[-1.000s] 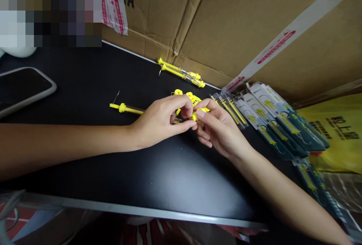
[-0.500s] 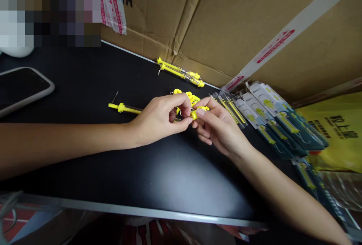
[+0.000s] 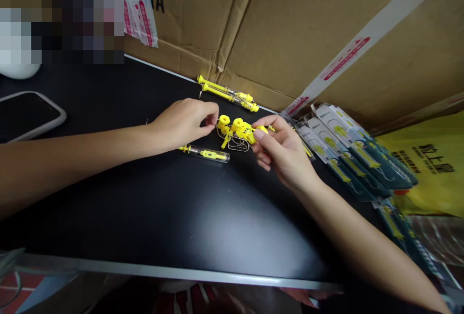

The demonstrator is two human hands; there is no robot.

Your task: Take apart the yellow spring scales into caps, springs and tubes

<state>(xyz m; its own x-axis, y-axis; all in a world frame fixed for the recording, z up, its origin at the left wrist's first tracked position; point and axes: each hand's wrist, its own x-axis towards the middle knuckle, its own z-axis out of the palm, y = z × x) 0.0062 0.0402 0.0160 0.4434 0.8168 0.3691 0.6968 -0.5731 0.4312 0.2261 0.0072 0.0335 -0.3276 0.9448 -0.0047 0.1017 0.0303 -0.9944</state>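
My right hand (image 3: 281, 147) pinches a small yellow plastic part (image 3: 261, 130) between thumb and fingers, at the right edge of a small pile. That pile has several yellow plastic caps (image 3: 238, 124) and bent metal wire hooks (image 3: 238, 146) lying together. At its left side, my left hand (image 3: 190, 118) has thumb and fingertips curled together close to a wire; whatever they hold is hidden. Below the left hand lies a clear tube spring scale (image 3: 210, 154) with yellow parts inside, its left end partly covered by the hand.
Two more yellow spring scales (image 3: 228, 94) lie at the back by a large cardboard box (image 3: 308, 29). Packaged scales (image 3: 340, 149) are stacked at right, beside a yellow bag (image 3: 431, 159). A phone (image 3: 29, 113) rests at far left on the black table (image 3: 163, 207).
My hands, together before, are now apart. The left has moved left and up, uncovering the pile and the tube's right end. My right hand still holds a yellow part.
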